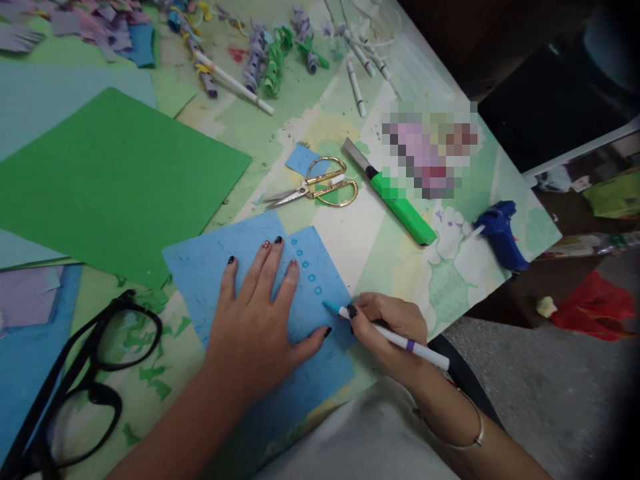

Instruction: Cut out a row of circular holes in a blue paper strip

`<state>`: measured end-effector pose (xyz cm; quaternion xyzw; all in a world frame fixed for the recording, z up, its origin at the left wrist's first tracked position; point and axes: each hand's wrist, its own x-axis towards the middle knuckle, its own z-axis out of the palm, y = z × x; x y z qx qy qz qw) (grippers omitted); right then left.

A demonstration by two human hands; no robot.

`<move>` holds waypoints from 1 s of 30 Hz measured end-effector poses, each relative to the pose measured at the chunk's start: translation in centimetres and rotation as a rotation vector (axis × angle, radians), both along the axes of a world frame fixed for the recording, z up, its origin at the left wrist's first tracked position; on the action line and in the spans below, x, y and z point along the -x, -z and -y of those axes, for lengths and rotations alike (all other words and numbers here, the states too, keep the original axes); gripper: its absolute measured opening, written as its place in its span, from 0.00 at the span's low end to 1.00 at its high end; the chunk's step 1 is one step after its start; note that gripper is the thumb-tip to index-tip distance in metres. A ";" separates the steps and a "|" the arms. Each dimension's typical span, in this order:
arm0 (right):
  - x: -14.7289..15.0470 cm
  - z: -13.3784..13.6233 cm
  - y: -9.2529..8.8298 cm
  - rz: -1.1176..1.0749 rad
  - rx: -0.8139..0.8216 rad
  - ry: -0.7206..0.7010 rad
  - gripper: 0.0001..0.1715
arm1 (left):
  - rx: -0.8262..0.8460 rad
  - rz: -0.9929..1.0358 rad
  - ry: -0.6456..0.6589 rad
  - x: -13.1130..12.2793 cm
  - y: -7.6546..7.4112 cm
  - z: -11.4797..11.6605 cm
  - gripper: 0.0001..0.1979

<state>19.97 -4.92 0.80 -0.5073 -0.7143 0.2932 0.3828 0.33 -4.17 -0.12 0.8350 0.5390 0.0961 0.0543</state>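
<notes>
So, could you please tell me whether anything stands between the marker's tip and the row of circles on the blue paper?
Nothing visible does: the right hand holds the marker with its tip close to the nearest of the circles on the blue paper. The left hand lies beside the row, outside that gap.

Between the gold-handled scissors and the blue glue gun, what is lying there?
A green utility knife lies between the scissors and the glue gun, as the head view shows.
</notes>
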 end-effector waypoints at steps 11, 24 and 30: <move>0.4 -0.2 0.0 0.021 -0.058 -0.006 0.20 | 0.010 0.001 -0.005 -0.1 -0.2 0.1 0.37; -0.2 0.3 -0.1 -0.028 0.037 0.042 0.20 | 0.012 0.000 -0.006 -0.1 0.0 0.0 0.37; -0.2 0.8 0.2 -0.137 0.156 0.123 0.18 | 0.023 -0.007 -0.013 -0.1 -0.2 0.0 0.37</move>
